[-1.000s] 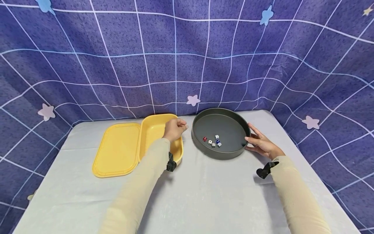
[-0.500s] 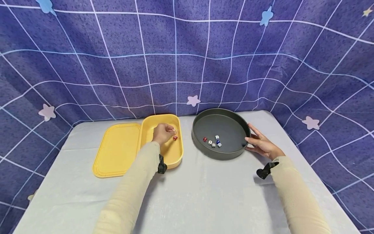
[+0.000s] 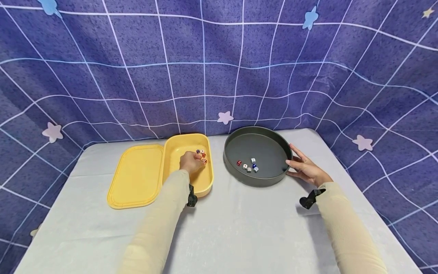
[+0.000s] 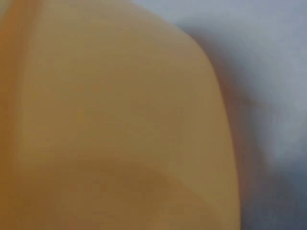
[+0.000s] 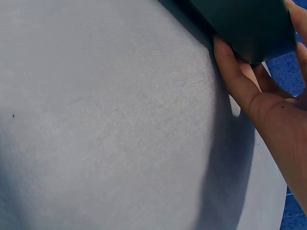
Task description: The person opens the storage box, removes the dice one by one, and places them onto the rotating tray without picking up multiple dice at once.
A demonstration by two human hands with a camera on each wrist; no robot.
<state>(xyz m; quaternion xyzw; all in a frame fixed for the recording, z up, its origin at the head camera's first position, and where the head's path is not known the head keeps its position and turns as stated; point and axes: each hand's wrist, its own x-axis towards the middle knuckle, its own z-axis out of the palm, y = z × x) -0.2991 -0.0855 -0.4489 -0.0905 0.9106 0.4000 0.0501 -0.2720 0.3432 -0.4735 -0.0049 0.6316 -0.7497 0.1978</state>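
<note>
My left hand (image 3: 191, 162) is inside the yellow box (image 3: 208, 186), its fingers curled and the tips at a red die (image 3: 204, 161), which they seem to pinch. Just beyond the fingertips lie a dark blue die (image 3: 198, 151), a white die (image 3: 202, 152) and another red die (image 3: 203, 155). On the right, my right hand (image 3: 308, 170) holds the side of a round dark pan (image 3: 259, 181), thumb at the rim and fingers along the outer wall. Several dice, white, blue and a red one (image 3: 239, 163), sit in the pan. The left wrist view is blurred, with only the box (image 4: 110, 96) showing.
A flat yellow lid (image 3: 137, 177) lies left of the box, against its side. Both containers stand on a table with a pale cloth (image 3: 239, 228). Behind the table hangs a blue curtain (image 3: 219, 83) with grid lines and stars.
The left hand has come back from over the box's right wall and down to the dice inside, uncovering more of them. The right hand and the dice in the pan stay put.
</note>
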